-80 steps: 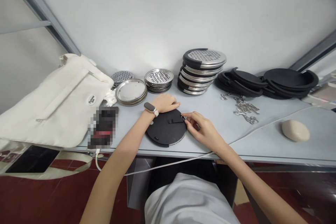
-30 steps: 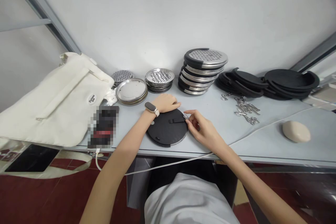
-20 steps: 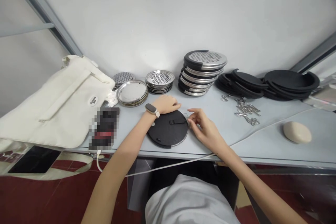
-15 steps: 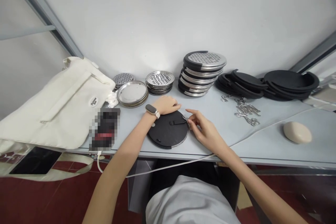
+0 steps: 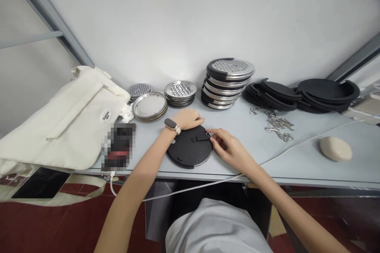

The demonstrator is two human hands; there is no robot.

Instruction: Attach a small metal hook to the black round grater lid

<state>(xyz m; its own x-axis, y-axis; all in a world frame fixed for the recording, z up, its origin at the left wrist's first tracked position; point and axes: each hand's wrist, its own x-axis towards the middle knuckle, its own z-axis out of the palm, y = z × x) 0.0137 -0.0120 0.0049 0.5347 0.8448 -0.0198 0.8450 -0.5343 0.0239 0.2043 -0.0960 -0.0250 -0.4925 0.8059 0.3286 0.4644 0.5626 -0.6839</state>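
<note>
Black disc [image 5: 190,150] lying flat on the grey desk [image 5: 297,163], left hand [image 5: 187,119] over its 12 o'clock edge (can't tell if it's gripping), right hand [image 5: 228,145] pinching a metal clip [image 5: 208,134] at 2 o'clock.

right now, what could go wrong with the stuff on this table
The small metal clip could slip from the right hand. The black disc lies near the front edge of the table, so a hard pull might drag it off. The tall stack, leaning slightly, could topple if bumped.
</note>
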